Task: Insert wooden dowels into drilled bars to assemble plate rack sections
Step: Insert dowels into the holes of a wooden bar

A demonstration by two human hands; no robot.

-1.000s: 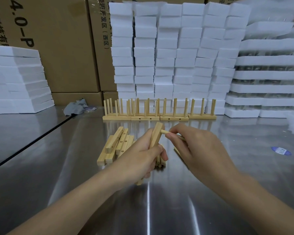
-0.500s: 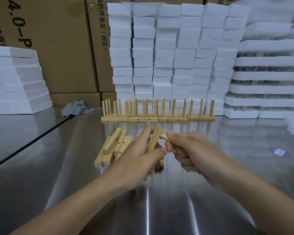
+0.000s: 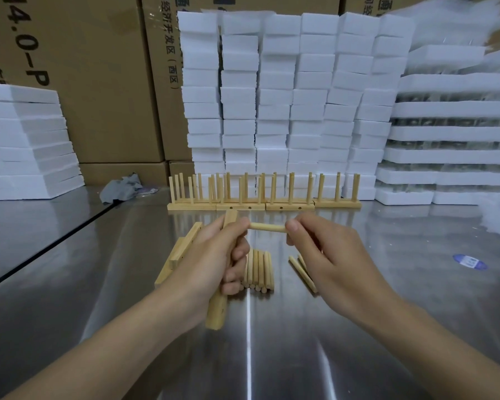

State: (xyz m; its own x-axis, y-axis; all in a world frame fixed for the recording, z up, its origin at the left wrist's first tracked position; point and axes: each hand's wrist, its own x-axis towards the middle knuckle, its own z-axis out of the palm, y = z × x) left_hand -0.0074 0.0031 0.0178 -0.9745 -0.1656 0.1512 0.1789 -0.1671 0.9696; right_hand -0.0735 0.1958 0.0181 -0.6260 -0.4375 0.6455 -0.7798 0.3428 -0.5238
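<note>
Wooden dowel (image 3: pixel 267 227) lies level between two hands above the middle of the steel surface (image 3: pixel 272 356), its left end meeting a drilled bar (image 3: pixel 217 310). The left hand (image 3: pixel 211 255) wraps its fingers round the bar, held nearly upright; the right hand (image 3: pixel 329 255) pinches the dowel's other end. Loose dowels (image 3: pixel 259 269) lie beneath, spare bars (image 3: pixel 182 249) to the left, and finished rack sections (image 3: pixel 263 194) stand toward the far edge.

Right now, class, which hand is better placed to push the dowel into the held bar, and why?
Right. The right hand pinches the dowel, whose free end points at the bar; the left hand is busy gripping that bar.
</note>
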